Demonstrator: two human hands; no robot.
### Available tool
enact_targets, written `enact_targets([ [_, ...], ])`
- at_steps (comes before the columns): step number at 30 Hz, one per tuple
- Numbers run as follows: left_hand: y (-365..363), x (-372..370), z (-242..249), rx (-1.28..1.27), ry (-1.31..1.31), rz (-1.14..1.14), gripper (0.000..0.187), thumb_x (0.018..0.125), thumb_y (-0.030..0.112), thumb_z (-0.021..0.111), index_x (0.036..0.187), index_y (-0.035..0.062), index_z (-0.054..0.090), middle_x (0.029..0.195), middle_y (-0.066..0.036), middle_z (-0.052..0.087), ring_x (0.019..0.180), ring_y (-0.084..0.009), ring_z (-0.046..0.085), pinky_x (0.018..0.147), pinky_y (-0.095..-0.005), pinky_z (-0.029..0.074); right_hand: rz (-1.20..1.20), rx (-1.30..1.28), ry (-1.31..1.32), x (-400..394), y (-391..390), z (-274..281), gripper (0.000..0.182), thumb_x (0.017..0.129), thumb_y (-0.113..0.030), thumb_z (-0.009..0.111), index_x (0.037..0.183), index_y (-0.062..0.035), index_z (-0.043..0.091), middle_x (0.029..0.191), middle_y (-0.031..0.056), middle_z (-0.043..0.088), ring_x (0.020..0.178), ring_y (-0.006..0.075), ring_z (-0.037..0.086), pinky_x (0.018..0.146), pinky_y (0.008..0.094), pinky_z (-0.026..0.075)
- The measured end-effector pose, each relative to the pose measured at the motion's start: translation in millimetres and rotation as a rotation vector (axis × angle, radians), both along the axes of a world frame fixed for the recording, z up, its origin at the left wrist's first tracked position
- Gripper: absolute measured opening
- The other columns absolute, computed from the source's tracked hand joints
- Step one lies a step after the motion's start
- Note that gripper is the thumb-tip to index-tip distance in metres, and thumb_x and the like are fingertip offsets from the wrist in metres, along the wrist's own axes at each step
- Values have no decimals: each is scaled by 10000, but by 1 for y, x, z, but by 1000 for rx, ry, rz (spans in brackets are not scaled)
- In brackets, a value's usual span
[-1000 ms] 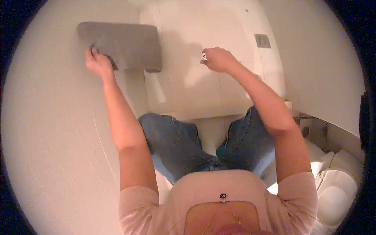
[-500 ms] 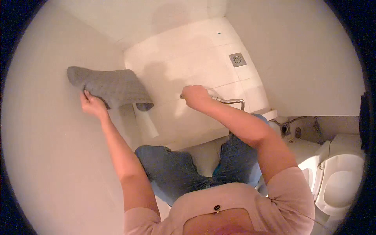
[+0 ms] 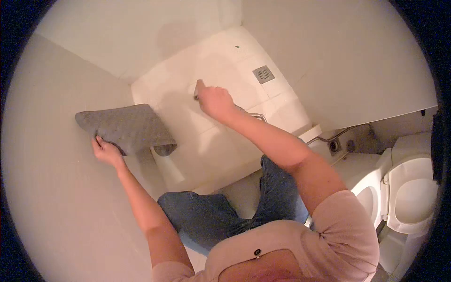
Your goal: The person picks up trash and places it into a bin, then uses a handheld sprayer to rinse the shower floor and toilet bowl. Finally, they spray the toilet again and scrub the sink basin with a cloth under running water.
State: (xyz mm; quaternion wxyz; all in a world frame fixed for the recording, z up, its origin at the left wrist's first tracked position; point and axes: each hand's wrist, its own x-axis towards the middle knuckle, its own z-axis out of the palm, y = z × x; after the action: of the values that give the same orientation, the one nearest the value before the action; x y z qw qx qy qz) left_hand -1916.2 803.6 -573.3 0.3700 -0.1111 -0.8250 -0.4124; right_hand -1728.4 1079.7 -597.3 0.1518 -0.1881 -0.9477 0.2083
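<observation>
Hands have shifted since half a second ago: the right hand (image 3: 213,101) has gone farther out over the tiled floor (image 3: 225,66), and the left hand (image 3: 107,151) with the grey cloth (image 3: 124,126) sits lower on the wall (image 3: 51,188). The left hand presses the cloth flat against the wall, fingers spread on its lower edge; the cloth spreads up and away from that grip. The right hand is clenched around a small sprayer head (image 3: 197,89), only its tip showing beyond the fingers. A metal hose (image 3: 253,114) trails back from the fist. Beyond the fist lies the floor drain (image 3: 263,74); the toilet (image 3: 408,192) stands well apart.
</observation>
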Motion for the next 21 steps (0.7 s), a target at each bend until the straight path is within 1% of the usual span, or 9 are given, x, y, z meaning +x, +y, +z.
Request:
enact_targets([
  [3, 4, 7, 8, -18, -21, -8, 280, 866, 119, 477, 1028, -102, 536, 947, -230, 598, 837, -303, 580, 745, -341, 431, -138, -16, 13, -4, 23, 8, 264, 717, -60, 504, 955, 27, 431, 620, 187, 584, 610, 346, 602, 534, 439, 474],
  [6, 4, 6, 8, -77, -14, 37, 283, 866, 122, 478, 1029, -100, 539, 958, -234, 596, 839, -308, 579, 748, -339, 430, -114, -38, 17, -1, 27, 20, 240, 724, -63, 505, 935, 29, 435, 649, 206, 585, 644, 351, 603, 562, 446, 473],
  [9, 1, 10, 10, -55, -124, 31, 290, 864, 127, 483, 1039, -97, 538, 963, -240, 593, 846, -320, 578, 756, -344, 430, -97, -50, 66, 1, 17, 30, 232, 724, -61, 510, 925, 28, 436, 679, 214, 589, 661, 363, 600, 582, 453, 472],
  [12, 5, 17, 16, -88, -137, 40, 293, 862, 126, 483, 1047, -95, 537, 972, -238, 591, 853, -324, 579, 759, -348, 431, -144, -73, 85, 0, 19, 35, 206, 723, -62, 520, 901, 26, 462, 693, 212, 594, 658, 364, 598, 581, 447, 473],
  [15, 2, 7, 6, -92, -54, 26, 289, 861, 124, 482, 1046, -90, 541, 963, -231, 596, 848, -324, 579, 756, -353, 431, -151, -98, 43, -2, 23, 34, 162, 726, -65, 514, 857, 29, 491, 701, 210, 597, 663, 365, 597, 588, 440, 476],
  [18, 0, 6, 7, -113, 0, 6, 284, 859, 122, 483, 1043, -86, 545, 964, -226, 598, 843, -323, 578, 755, -354, 432, -93, -118, 16, 6, 20, 38, 130, 729, -65, 504, 815, 32, 509, 709, 210, 599, 671, 364, 599, 595, 438, 478],
  [21, 4, 12, 8, -105, -102, 4, 282, 859, 120, 483, 1044, -84, 546, 964, -228, 598, 845, -319, 579, 758, -353, 434, -73, -163, -22, 6, 15, 39, 128, 727, -65, 494, 809, 32, 509, 701, 207, 598, 673, 370, 596, 600, 447, 475],
])
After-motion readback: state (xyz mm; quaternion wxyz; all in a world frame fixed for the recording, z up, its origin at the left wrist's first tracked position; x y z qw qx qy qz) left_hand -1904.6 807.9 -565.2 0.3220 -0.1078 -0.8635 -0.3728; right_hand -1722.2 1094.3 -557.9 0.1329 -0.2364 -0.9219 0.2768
